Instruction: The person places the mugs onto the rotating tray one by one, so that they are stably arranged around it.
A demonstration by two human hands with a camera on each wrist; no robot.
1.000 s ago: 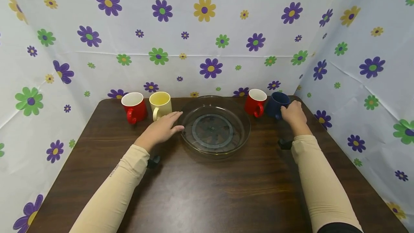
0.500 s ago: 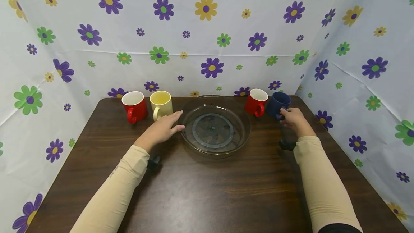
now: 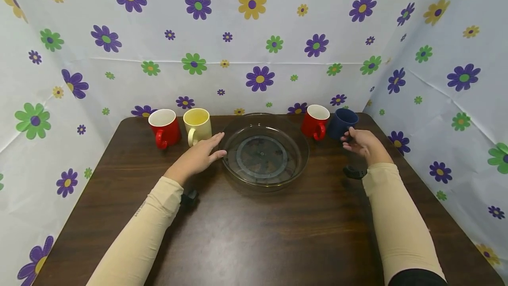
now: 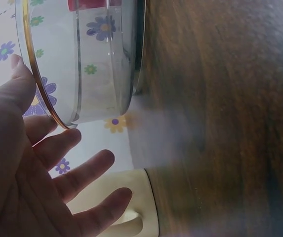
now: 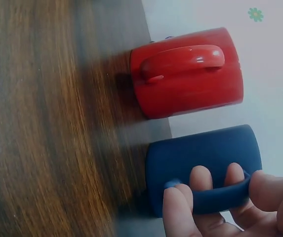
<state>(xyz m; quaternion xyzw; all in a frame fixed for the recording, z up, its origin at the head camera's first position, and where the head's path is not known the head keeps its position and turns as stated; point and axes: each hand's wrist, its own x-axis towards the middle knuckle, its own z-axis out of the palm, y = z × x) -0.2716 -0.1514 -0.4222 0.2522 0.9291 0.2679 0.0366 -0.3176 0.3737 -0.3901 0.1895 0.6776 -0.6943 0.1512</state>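
In the head view, my left hand (image 3: 198, 159) reaches to the left side of a tinted glass bowl (image 3: 304, 162), fingers extended. The left wrist view shows the thumb and first fingers right at its gold-looking rim (image 4: 39, 81), the other fingers spread beside a cream-yellow mug (image 4: 148, 197). My right hand (image 3: 367, 145) is at the dark blue mug (image 3: 338, 123), which stands upright at the table's far right. Up close, two fingertips pass behind the blue mug's handle (image 5: 218, 200), with the thumb at its upper end. One finger lies near the handle's lower end.
A red mug (image 3: 310, 126) with a white inside stands between the bowl and the blue mug. Another red mug (image 3: 168, 134) stands at the far left beside the yellow mug. A flowered cloth (image 3: 238, 25) hangs behind the brown table (image 3: 258, 233).
My right hand has shifted slightly toward me and right from the blue mug's side, and its fingers now show at the handle. The left hand and the mugs stay in place.
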